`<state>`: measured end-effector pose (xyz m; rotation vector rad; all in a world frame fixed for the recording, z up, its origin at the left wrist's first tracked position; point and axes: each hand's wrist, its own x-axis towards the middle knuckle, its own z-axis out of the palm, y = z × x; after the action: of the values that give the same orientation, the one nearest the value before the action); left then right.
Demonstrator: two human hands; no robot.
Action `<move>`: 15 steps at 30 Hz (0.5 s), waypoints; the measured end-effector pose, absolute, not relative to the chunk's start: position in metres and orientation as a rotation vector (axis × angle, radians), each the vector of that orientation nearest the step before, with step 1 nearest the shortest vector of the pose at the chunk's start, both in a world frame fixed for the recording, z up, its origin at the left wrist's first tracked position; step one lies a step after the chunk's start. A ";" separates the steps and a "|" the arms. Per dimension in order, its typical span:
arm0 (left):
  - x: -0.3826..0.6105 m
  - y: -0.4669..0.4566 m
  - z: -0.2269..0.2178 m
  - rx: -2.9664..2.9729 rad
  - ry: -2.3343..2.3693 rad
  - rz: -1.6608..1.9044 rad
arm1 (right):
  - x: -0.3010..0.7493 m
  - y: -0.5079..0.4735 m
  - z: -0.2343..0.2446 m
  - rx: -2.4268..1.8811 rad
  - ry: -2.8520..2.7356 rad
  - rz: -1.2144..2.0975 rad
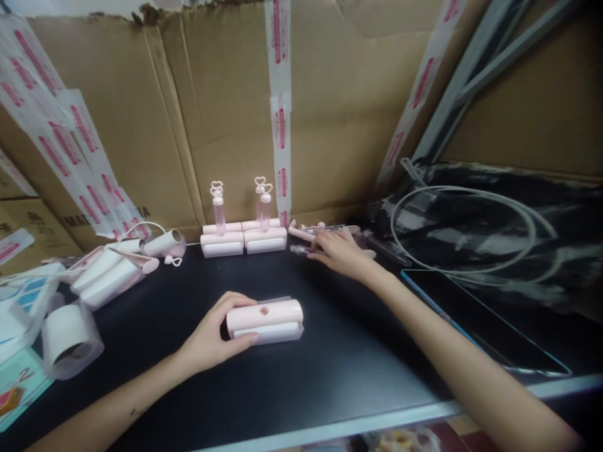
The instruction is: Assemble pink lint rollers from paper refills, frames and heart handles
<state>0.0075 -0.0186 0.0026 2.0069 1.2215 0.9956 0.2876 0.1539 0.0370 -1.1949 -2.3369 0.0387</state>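
Observation:
My left hand (214, 339) grips the left end of a pink and white roller case (265, 321) that lies on the black table (301, 383), with a small hole facing up. My right hand (340, 251) reaches to the back of the table, its fingers resting on a pile of clear-wrapped pink handles (315, 233). Whether those fingers hold one I cannot make out. Two finished pink roller cases (244, 240) stand against the cardboard, each with a heart-topped handle (217, 207) upright in it.
Cardboard walls (226, 113) with red-printed tape close the back. At left lie several loose pink cases (110, 270), a wrapped white paper roll (66, 336) and printed cards (19, 383). A black plastic bag with a white hoop (466, 232) fills the right. The table's metal edge (377, 419) runs along the front.

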 end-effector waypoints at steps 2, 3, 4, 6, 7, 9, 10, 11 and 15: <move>0.007 -0.017 0.002 2.020 1.200 1.002 | 0.275 0.141 0.043 -1.128 -2.318 0.187; 0.006 -0.016 0.002 2.021 1.193 1.008 | 0.268 0.131 0.048 -1.062 -2.291 0.318; 0.006 -0.016 0.002 2.023 1.188 1.014 | 0.261 0.120 0.054 -0.978 -2.253 0.472; 0.006 -0.016 0.003 2.025 1.188 1.009 | 0.250 0.096 0.066 -0.795 -2.207 0.767; 0.006 -0.017 0.004 2.025 1.192 1.002 | 0.246 0.085 0.072 -0.737 -2.236 0.853; 0.006 -0.018 0.005 2.007 1.203 0.991 | 0.242 0.066 0.083 -0.719 -2.365 0.862; 0.006 -0.018 0.005 1.990 1.207 0.989 | 0.240 0.059 0.088 -0.746 -2.428 0.816; 0.006 -0.019 0.005 1.970 1.211 0.991 | 0.240 0.054 0.093 -0.767 -2.482 0.758; 0.006 -0.020 0.004 1.928 1.208 0.979 | 0.236 0.050 0.112 -0.766 -2.601 0.650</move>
<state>0.0060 -0.0202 0.0045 1.9283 1.2079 0.9787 0.2358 0.0496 0.1120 -0.7662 -2.6012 0.6504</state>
